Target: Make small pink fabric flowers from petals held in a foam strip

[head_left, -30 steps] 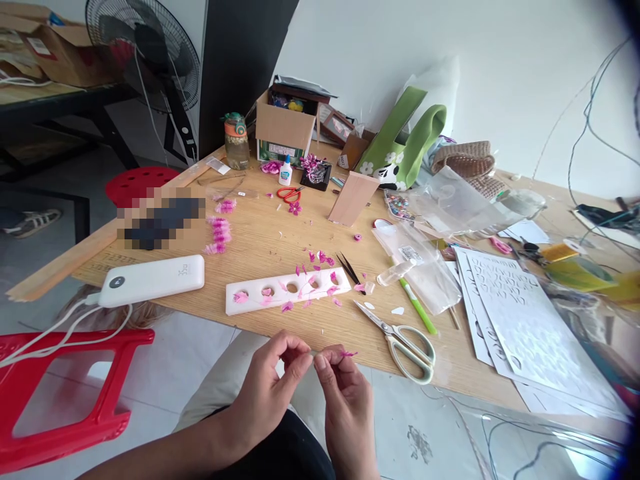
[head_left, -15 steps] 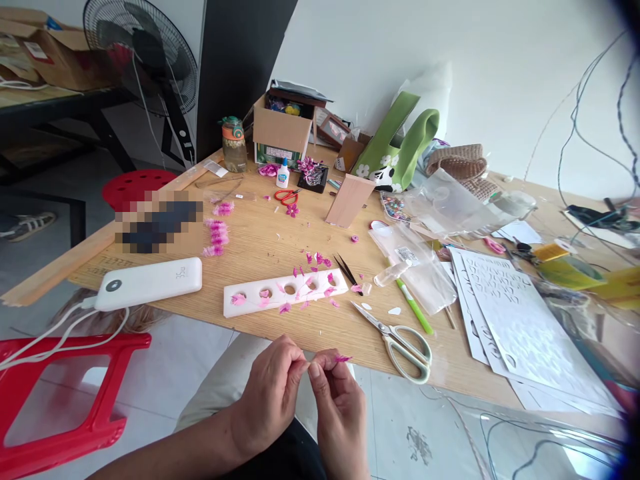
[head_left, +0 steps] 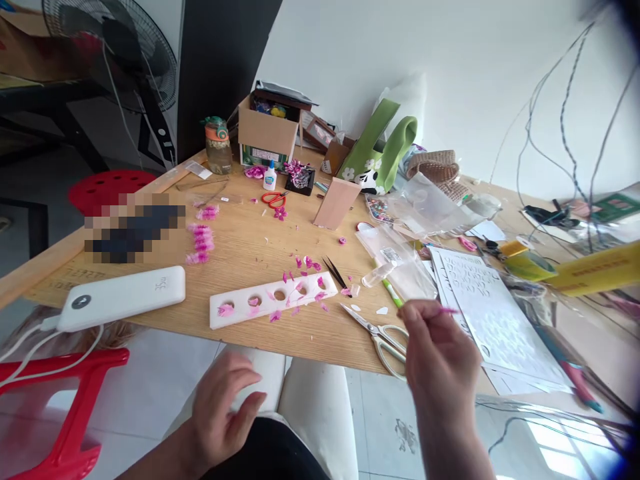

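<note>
My right hand (head_left: 440, 357) is raised over the table's front edge, fingers pinched on a thin pink strip (head_left: 448, 311). It hovers beside the scissors (head_left: 383, 333) and the white stencil sheets (head_left: 493, 320). My left hand (head_left: 225, 407) hangs low over my lap, fingers loosely spread, holding nothing. On the table ahead lies a white block with several holes (head_left: 273, 300), scattered with small pink petals (head_left: 300, 263). Black tweezers (head_left: 336, 273) lie just right of it.
A white power bank (head_left: 120, 298) with its cable lies at the left, a red stool (head_left: 60, 407) below it. Clear plastic bags (head_left: 400, 257), a green pen (head_left: 393, 293), a glue bottle (head_left: 270, 177), red scissors (head_left: 273, 198), a cardboard box (head_left: 265, 133) and a fan (head_left: 120, 50) fill the back.
My hands have parted. The right hand rose to the right with the pink strip, and the left hand dropped and opened over my lap. The view shifted right.
</note>
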Available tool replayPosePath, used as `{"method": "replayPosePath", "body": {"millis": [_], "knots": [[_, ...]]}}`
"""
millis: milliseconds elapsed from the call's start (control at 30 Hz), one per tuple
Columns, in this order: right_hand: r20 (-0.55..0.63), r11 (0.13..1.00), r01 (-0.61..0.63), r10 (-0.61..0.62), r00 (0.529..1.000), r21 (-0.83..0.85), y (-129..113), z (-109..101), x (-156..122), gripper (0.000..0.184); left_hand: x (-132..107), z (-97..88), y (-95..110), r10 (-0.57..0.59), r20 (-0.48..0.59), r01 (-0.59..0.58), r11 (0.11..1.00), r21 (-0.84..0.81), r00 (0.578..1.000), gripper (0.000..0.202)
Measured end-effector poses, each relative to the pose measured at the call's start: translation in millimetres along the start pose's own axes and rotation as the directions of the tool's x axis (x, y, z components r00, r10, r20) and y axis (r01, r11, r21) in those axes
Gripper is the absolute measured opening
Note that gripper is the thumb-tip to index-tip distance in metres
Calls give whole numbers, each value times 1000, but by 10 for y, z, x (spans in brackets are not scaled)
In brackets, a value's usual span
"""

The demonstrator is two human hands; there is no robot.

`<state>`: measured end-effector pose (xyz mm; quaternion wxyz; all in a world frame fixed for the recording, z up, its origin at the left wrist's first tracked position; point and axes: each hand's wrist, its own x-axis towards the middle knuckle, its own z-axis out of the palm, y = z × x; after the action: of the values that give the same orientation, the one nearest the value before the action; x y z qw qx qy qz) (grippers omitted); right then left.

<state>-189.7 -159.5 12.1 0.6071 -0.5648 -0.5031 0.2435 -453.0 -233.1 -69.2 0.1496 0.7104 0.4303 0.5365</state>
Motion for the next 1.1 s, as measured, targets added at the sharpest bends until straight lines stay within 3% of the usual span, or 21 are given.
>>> {"method": "replayPosePath", "body": {"millis": [133,200,300,400,567,767,1100], "knots": [[240,996,24,-2,971,-88,139,135,702,24,-91,-205,-245,44,-200,-4,981,194,979,31],[396,986,81,-16,918,-148,238,304,908,30,-133,-259,-377,10,-311,68,969,239,950,37],[562,961,171,-22,827,-215,373,536,1023,29,-156,-280,-545,-42,-395,167,943,289,918,51],[654,943,240,-34,756,-229,475,657,1007,25,-97,-260,-628,-89,-361,226,906,358,928,67],[675,947,226,-15,738,-226,561,715,943,21,61,-204,-654,-109,-320,247,867,433,941,72],[717,949,239,-20,697,-206,586,748,910,18,87,-141,-734,-82,-262,204,852,482,962,81],[751,923,335,-84,655,-189,584,767,921,18,77,-118,-752,-123,-292,255,842,475,949,76]]}}
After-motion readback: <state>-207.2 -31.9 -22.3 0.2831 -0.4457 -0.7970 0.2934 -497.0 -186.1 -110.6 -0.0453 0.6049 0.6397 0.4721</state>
